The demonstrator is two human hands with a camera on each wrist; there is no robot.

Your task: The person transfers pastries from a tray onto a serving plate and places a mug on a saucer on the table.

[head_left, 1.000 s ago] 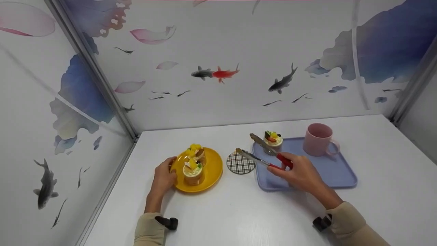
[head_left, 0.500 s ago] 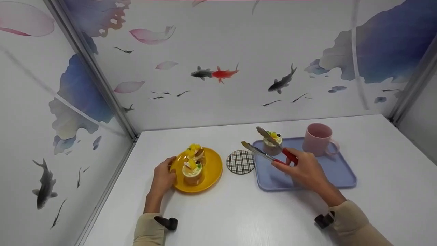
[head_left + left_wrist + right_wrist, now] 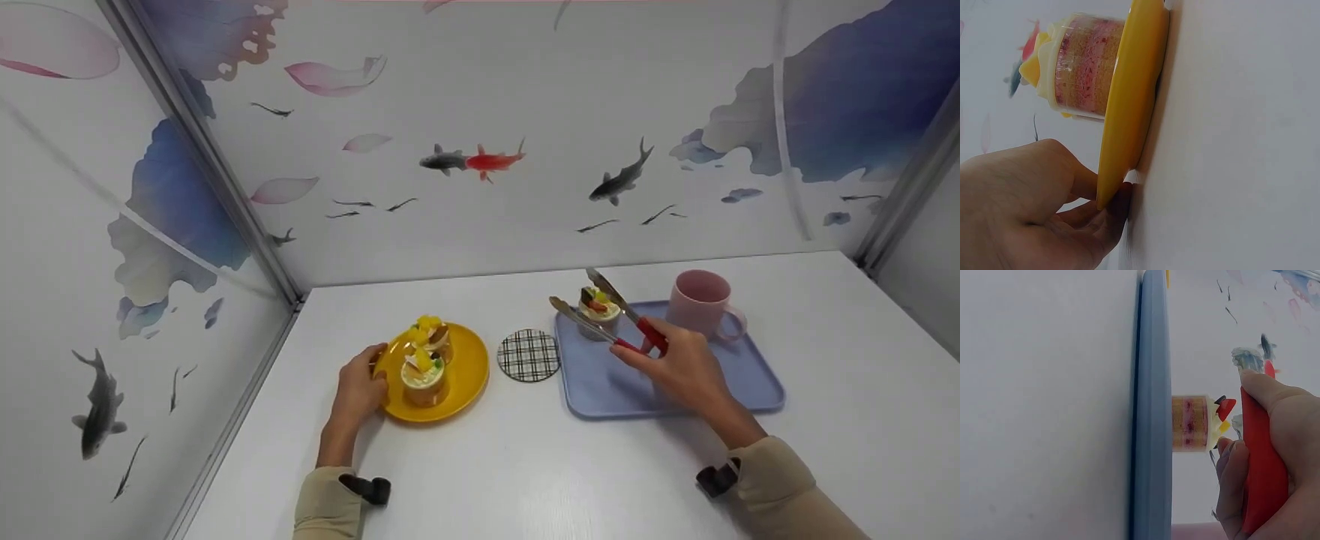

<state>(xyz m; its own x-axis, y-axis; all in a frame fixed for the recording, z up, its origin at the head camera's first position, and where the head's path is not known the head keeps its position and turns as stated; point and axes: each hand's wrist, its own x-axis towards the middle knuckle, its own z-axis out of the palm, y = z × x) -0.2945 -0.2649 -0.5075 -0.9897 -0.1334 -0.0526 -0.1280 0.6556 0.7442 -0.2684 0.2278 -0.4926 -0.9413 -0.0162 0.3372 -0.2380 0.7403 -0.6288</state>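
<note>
My left hand [image 3: 361,386] pinches the left rim of a round yellow plate [image 3: 471,371]; the left wrist view shows the thumb above and fingers beneath the rim [image 3: 1114,169]. Two layered cake cups stand on it, a front cake cup [image 3: 424,379] and a back cake cup [image 3: 429,328], topped with cream and yellow pieces. My right hand [image 3: 684,371] grips red-handled metal tongs [image 3: 649,334], their arms spread. The tips appear on both sides of a third cake cup [image 3: 598,309], at the back left of a lavender tray [image 3: 720,382]; contact cannot be told.
A pink mug [image 3: 699,304] stands on the tray's back right, close beyond my right hand. Between plate and tray lies a round plaid coaster [image 3: 529,356]. A printed wall [image 3: 525,232] closes off the table's back edge.
My right hand has moved the tongs to the right, so that their spread arms now come up on either side of the tray's cake cup. Left hand and plate stay put.
</note>
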